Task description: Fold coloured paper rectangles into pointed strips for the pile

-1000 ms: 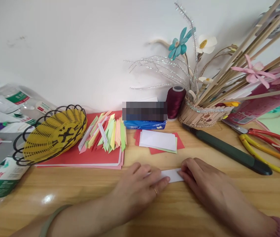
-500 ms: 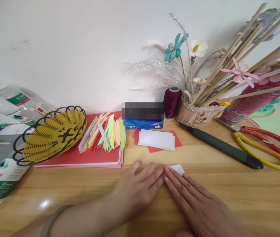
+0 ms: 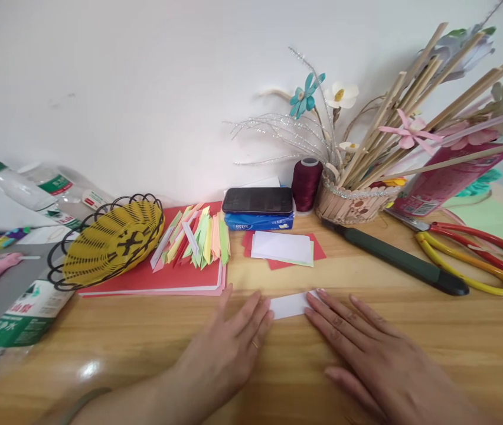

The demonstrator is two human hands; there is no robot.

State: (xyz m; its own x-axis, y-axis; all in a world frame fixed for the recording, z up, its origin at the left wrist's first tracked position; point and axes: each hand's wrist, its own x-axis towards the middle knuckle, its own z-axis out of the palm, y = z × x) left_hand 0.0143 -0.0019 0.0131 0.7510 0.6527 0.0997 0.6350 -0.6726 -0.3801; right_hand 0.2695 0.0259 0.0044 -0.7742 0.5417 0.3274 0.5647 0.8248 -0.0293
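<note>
A small white strip of paper (image 3: pixel 290 305) lies flat on the wooden table between my hands. My left hand (image 3: pixel 229 339) rests with fingers stretched out, its fingertips at the strip's left end. On the right end lie the outstretched fingers of my right hand (image 3: pixel 358 339), covering part of the paper. Just beyond the strip is a small stack of paper pieces, a white sheet (image 3: pixel 280 247) on top, with green and red paper (image 3: pixel 319 248) showing underneath.
Folded coloured paper strips (image 3: pixel 193 236) and a yellow basket (image 3: pixel 114 242) sit on red paper (image 3: pixel 145 280). A phone (image 3: pixel 258 200) lies on a blue packet (image 3: pixel 258 222), beside a maroon thread spool (image 3: pixel 307 184). To the right are a dark green-handled tool (image 3: pixel 402 260) and scissors (image 3: pixel 473 271).
My hands have moved apart, the left one to the left, uncovering the middle of the white strip. My view has shifted slightly.
</note>
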